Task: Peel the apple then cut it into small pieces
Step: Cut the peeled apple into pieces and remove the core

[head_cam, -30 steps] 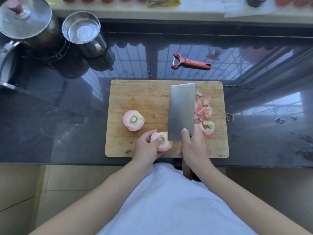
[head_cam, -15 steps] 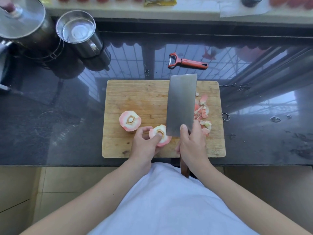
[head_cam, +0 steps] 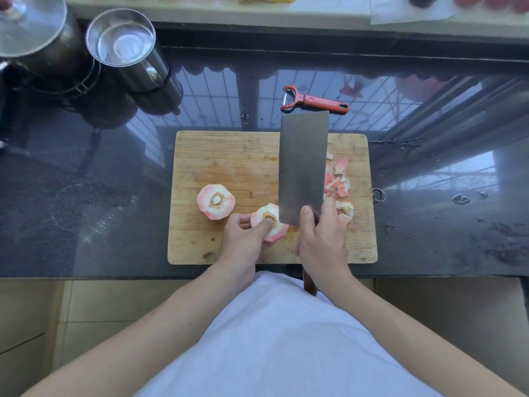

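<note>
The cleaver point(head_cam: 303, 167) blade covers part of the peel pile point(head_cam: 339, 186) near the cutting board's point(head_cam: 229, 156) right edge; its handle is mostly hidden inside the right hand point(head_cam: 322, 239). The lidded pot point(head_cam: 31, 32) is cut off at the top-left corner.

— Where is your left hand point(head_cam: 243, 233)?
— Low and centre, with the bare forearm coming up from the lower left. Your thumb lies straight, pointing up and to the right, and your fingers point(head_cam: 243, 223) curl in from the far side, so the hand pinches what sits between them.

— And your right hand point(head_cam: 320, 239)?
— Just beside the left, slightly farther right, the forearm coming in from the lower right. It is closed in a grip, back of the hand toward the camera. Your thumb runs straight up along the left side; a fingertip shows on the right.

— Do the two hands touch?
— No, they are close but apart.
</note>
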The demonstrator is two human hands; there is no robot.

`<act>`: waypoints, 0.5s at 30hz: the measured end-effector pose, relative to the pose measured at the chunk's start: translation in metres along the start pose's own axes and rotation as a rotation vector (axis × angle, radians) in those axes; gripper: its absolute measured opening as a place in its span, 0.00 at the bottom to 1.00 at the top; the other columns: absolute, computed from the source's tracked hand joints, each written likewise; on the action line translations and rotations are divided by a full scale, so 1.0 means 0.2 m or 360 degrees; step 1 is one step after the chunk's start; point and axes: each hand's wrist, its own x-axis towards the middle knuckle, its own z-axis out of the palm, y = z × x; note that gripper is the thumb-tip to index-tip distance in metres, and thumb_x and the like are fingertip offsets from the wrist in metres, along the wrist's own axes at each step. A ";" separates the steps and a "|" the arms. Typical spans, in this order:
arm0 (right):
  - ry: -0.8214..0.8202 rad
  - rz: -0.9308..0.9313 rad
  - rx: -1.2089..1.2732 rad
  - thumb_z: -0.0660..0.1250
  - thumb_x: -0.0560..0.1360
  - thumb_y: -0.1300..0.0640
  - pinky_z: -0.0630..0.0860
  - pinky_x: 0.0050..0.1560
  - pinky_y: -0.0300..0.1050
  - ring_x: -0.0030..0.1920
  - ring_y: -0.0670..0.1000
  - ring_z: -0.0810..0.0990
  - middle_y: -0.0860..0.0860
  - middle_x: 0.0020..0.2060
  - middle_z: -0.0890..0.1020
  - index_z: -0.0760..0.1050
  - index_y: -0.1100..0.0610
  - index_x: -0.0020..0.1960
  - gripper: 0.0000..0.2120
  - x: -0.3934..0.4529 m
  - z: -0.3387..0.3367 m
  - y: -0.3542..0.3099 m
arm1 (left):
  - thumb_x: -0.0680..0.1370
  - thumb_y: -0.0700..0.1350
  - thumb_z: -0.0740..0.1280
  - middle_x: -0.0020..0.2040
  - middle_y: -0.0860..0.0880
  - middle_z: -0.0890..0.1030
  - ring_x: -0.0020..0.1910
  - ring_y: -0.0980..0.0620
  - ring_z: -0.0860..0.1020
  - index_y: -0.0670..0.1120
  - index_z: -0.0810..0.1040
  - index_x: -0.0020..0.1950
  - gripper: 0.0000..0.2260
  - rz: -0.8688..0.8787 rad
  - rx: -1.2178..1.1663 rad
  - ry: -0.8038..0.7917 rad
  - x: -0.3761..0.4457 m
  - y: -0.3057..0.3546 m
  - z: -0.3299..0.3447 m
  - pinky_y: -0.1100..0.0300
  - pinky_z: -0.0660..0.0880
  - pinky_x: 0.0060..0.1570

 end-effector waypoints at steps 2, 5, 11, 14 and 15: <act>0.0004 -0.0012 0.0004 0.55 0.81 0.50 0.74 0.34 0.63 0.33 0.64 0.77 0.59 0.34 0.74 0.63 0.51 0.45 0.08 0.00 0.00 0.01 | 0.77 0.38 0.74 0.58 0.43 0.82 0.57 0.45 0.84 0.42 0.75 0.56 0.12 -0.0003 -0.0013 -0.0007 0.00 0.00 0.01 0.46 0.82 0.58; -0.0001 -0.0021 0.0018 0.55 0.81 0.50 0.75 0.35 0.64 0.33 0.64 0.77 0.58 0.33 0.74 0.63 0.49 0.45 0.07 -0.01 -0.01 0.01 | 0.77 0.38 0.75 0.58 0.42 0.81 0.57 0.44 0.84 0.42 0.74 0.55 0.12 -0.0017 -0.0020 0.0003 0.00 0.00 0.01 0.45 0.83 0.57; 0.0021 -0.0011 0.0026 0.55 0.81 0.52 0.75 0.36 0.63 0.33 0.64 0.77 0.58 0.32 0.74 0.61 0.45 0.43 0.09 -0.02 -0.02 0.01 | 0.76 0.39 0.76 0.58 0.41 0.81 0.57 0.44 0.84 0.43 0.71 0.55 0.15 -0.0003 0.0021 0.0031 0.00 0.00 0.03 0.46 0.83 0.56; 0.0042 0.0007 0.0046 0.56 0.82 0.53 0.74 0.35 0.64 0.34 0.65 0.77 0.58 0.33 0.74 0.61 0.44 0.42 0.11 -0.02 -0.02 0.00 | 0.76 0.39 0.75 0.57 0.42 0.80 0.57 0.45 0.84 0.43 0.71 0.55 0.15 0.0027 0.0083 0.0007 -0.01 0.01 0.04 0.47 0.84 0.55; 0.0048 0.0010 0.0055 0.56 0.82 0.54 0.74 0.35 0.64 0.34 0.65 0.77 0.58 0.34 0.74 0.61 0.45 0.42 0.10 -0.02 -0.03 0.00 | 0.76 0.39 0.75 0.57 0.42 0.80 0.57 0.44 0.84 0.43 0.71 0.55 0.15 0.0036 0.0100 -0.0004 -0.02 0.01 0.05 0.46 0.84 0.55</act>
